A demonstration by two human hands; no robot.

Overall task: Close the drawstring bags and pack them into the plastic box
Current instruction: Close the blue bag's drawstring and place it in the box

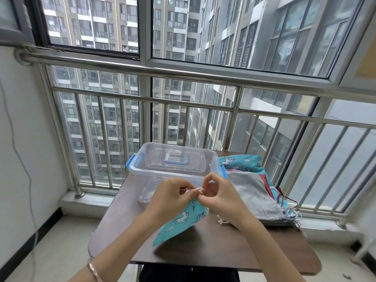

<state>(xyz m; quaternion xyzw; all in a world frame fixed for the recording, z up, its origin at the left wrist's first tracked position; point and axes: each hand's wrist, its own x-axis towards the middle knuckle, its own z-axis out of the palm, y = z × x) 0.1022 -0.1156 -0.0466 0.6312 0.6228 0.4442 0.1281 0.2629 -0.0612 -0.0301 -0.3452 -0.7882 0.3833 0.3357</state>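
Observation:
A turquoise drawstring bag (179, 222) with white animal prints hangs above the table, held at its gathered mouth. My left hand (171, 197) pinches the top of the bag from the left. My right hand (221, 198) pinches the cord at the same spot from the right, fingers curled. Behind my hands stands a clear plastic box (173, 165) with blue latches and its lid on. A pile of more bags lies at the right: a grey one (252, 194) on top and a turquoise printed one (242, 162) behind it.
The small brown table (223, 247) stands against a steel balcony railing (183, 102) and windows. A white wall (20, 139) with a thin hanging wire is at the left. Loose red and white cords trail off the bag pile at the table's right edge.

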